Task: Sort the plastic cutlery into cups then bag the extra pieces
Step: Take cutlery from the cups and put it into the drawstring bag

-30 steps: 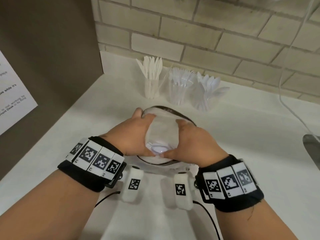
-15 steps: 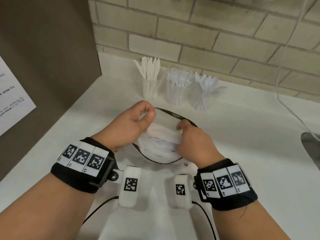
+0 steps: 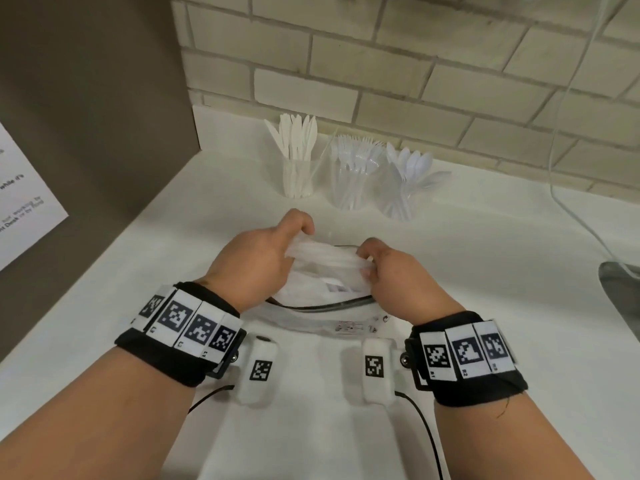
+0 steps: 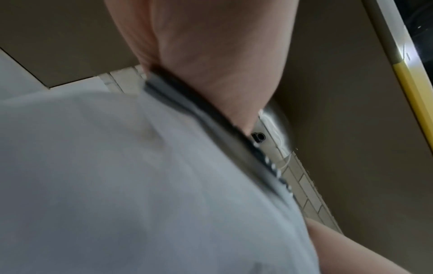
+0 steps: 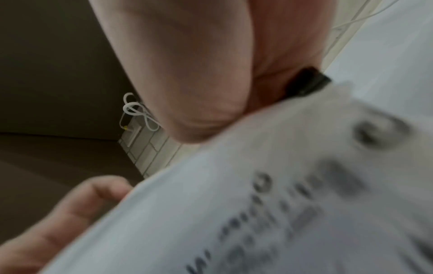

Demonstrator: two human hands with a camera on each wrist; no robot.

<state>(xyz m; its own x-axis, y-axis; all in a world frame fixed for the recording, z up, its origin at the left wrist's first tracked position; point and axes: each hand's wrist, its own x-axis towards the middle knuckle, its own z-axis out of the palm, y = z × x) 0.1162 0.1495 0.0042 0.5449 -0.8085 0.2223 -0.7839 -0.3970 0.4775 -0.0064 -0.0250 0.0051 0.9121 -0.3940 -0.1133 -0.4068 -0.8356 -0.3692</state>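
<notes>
A clear plastic bag (image 3: 322, 289) with a dark zip strip along its mouth lies on the white counter (image 3: 485, 306) in front of me, with white cutlery inside. My left hand (image 3: 273, 251) and right hand (image 3: 384, 268) each grip one end of a bundle of white plastic cutlery (image 3: 325, 254) at the bag's mouth. The wrist views show the bag (image 4: 117, 185) up close and blurred, with printed text on the bag (image 5: 281, 204). At the back stand three clear cups: knives (image 3: 298, 157), forks (image 3: 355, 171) and spoons (image 3: 408, 178).
A brick wall (image 3: 381, 81) runs behind the cups. A brown panel (image 3: 86, 116) with a paper notice (image 3: 24, 202) closes off the left. A white cable (image 3: 571, 209) hangs at the right, above a grey object (image 3: 623, 299) at the counter's edge.
Both hands have shifted from cupping the bag's sides to gripping a bundle of cutlery at the bag's mouth, a little farther from me. The cups have not moved.
</notes>
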